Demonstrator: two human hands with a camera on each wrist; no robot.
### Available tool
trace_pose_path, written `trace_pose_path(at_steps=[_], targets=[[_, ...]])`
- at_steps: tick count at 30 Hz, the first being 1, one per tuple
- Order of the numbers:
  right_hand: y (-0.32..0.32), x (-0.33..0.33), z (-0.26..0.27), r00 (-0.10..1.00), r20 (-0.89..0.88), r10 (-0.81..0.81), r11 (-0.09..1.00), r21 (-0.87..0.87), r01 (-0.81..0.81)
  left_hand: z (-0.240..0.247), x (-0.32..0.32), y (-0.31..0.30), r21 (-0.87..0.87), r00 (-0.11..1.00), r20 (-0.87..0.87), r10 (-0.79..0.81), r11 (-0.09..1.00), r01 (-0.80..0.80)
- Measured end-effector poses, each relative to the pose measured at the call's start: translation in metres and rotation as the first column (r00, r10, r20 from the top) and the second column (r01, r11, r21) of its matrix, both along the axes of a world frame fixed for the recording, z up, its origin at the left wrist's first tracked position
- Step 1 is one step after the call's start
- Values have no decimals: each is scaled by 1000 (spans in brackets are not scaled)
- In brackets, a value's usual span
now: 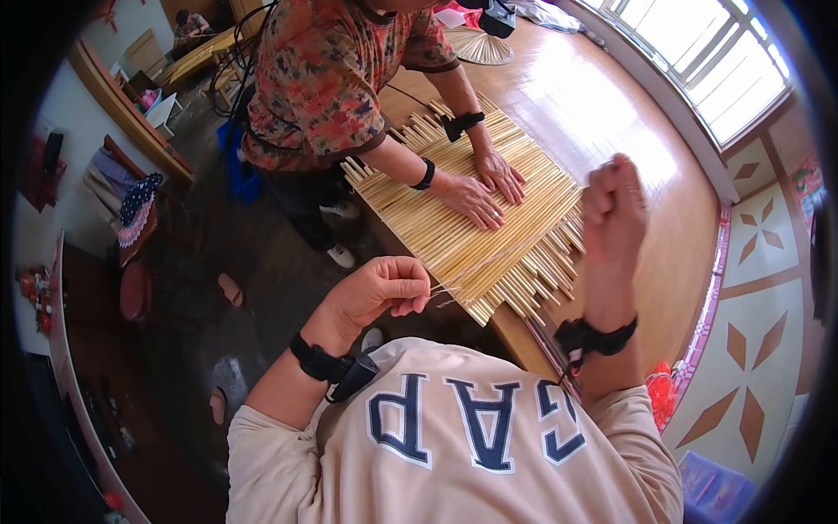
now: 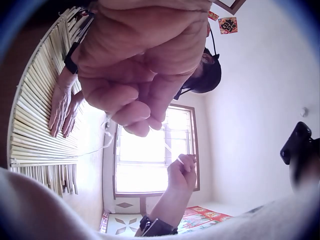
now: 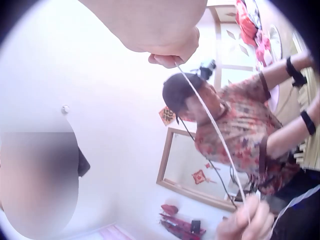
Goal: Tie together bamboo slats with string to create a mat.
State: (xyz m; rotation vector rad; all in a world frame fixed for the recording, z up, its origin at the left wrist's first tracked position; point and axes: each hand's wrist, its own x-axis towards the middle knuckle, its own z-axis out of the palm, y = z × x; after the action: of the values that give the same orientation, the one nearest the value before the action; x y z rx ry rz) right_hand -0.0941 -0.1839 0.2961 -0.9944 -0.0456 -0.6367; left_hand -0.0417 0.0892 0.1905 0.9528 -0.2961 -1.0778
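A white string (image 3: 220, 135) runs between my two hands in the right wrist view. My left hand (image 1: 388, 286) pinches it between thumb and curled fingers, just off the near left corner of a mat of pale stalks (image 1: 471, 227). Raised beyond the mat's right side, my right hand (image 1: 615, 210) grips the string's other end in curled fingers. A thin loose strand also trails from my left hand toward the mat's edge. Across from me, another person's hands (image 1: 489, 192) lie flat on the stalks.
The mat rests on a wooden surface (image 1: 681, 236) by the window (image 1: 707, 52), with uneven stalk ends jutting from its sides. The other person (image 1: 323, 87) leans over from the far left. Slippers (image 1: 230, 290) lie on the dark floor at left.
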Motion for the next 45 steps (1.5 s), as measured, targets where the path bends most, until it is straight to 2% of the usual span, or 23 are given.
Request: trace_pose_path(at_steps=[2, 4, 6, 8, 9, 14, 19, 21, 29, 33, 35, 36, 37, 38, 39, 41, 42, 44, 45], targets=[[-33, -4, 13, 998, 59, -19, 1000, -6, 19, -2, -6, 4, 14, 1000, 6, -9, 1000, 9], [-60, -7, 20, 996, 90, 25, 997, -81, -17, 1, -12, 7, 96, 996, 14, 83, 992, -83], [-73, -8, 22, 996, 78, 41, 995, -94, -33, -1, -15, 10, 147, 997, 55, 62, 987, -70], [-81, -8, 22, 999, 35, -13, 987, -159, 19, 0, -15, 11, 197, 988, 108, -111, 977, 88], [-84, -9, 24, 996, 34, -82, 979, -183, 87, -1, -16, 13, 198, 989, 109, -98, 977, 75], [-146, -5, 17, 981, 81, -175, 974, -129, 185, -6, -20, 27, 80, 999, -37, 1, 997, 2], [-168, -1, -2, 963, -22, -267, 962, -72, 265, -14, -24, 39, -3, 986, -135, 100, 995, -101], [-172, 0, -11, 966, -43, -256, 966, -59, 253, -16, -25, 42, -12, 979, -152, 135, 990, -138], [-176, 7, -36, 960, -108, -260, 965, 7, 262, -21, -21, 50, 1, 963, -172, 205, 978, -208], [-179, 10, -48, 958, -134, -253, 966, 22, 259, -22, -19, 54, 12, 970, -151, 189, 982, -190], [-175, 10, -58, 956, -149, -253, 965, 31, 261, -22, -19, 53, -27, 962, -152, 225, 972, -232], [-172, 11, -65, 937, -186, -295, 955, -21, 296, -18, -19, 52, -24, 965, -146, 220, 974, -225], [-169, 12, -73, 916, -221, -336, 942, -74, 328, -14, -20, 51, -105, 949, -161, 273, 951, -291], [-165, 12, -83, 916, -217, -336, 942, -67, 330, -7, -20, 50, -185, 928, -181, 326, 916, -357], [-159, 11, -95, 902, -277, -331, 944, -111, 312, 0, -19, 48, -181, 929, -175, 327, 916, -357], [-144, 10, -116, 862, -393, -320, 947, -164, 276, 16, -19, 44, -284, 858, -201, 474, 810, -514], [-134, 9, -122, 866, -390, -312, 950, -155, 273, 23, -19, 41, -280, 856, -192, 480, 809, -516], [-102, 8, -127, 807, -518, -282, 944, -298, 139, 35, -20, 36, -183, 779, -183, 600, 758, -626], [-75, 8, -118, 809, -538, -235, 939, -340, 47, 38, -19, 34, -181, 787, -176, 591, 766, -616]])
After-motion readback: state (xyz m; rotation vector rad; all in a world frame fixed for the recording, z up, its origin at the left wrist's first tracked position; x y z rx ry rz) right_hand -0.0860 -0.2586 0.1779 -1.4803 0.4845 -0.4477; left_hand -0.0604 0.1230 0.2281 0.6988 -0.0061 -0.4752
